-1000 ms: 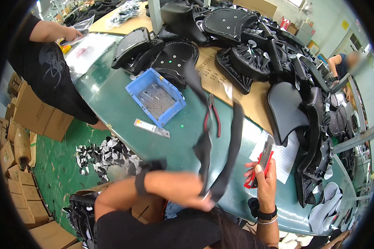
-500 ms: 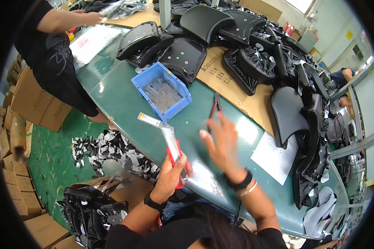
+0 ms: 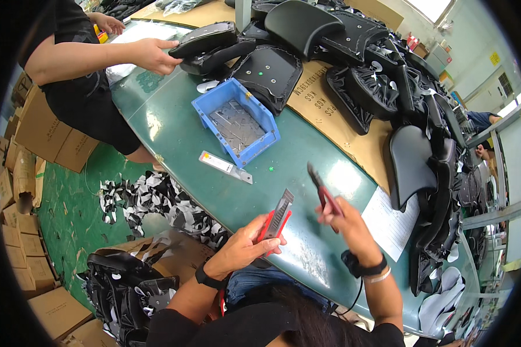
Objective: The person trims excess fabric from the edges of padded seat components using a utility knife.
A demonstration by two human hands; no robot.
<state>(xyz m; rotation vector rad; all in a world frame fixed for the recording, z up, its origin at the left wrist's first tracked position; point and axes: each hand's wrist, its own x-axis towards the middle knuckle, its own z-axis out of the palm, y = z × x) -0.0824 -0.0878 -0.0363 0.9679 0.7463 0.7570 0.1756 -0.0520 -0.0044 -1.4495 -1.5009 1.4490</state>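
My left hand [image 3: 250, 242] is closed around a red utility knife [image 3: 270, 230], its segmented grey blade [image 3: 283, 200] sticking out and pointing away from me. Just to the right, my right hand [image 3: 353, 230] grips cutting pliers with red handles [image 3: 328, 202]; their dark jaws are raised toward the far left, apart from the blade. On the green table [image 3: 214, 195] beyond the knife lies a slim strip with a white label and a grey end [image 3: 226, 166]. Behind it stands a blue bin [image 3: 255, 151] holding small grey metal pieces [image 3: 233, 124].
Black padded panels [image 3: 301, 26] are heaped along the table's far and right sides, partly on cardboard [image 3: 309, 95]. A printed sheet [image 3: 393, 228] lies at right. At far left, a co-worker's hand [image 3: 156, 55] touches a panel. Fabric scraps [image 3: 156, 208] litter the floor.
My right hand has picked the pliers up off the table and brought them nearer the knife. My left hand has moved right with the knife. The co-worker's hand has reached a black panel.
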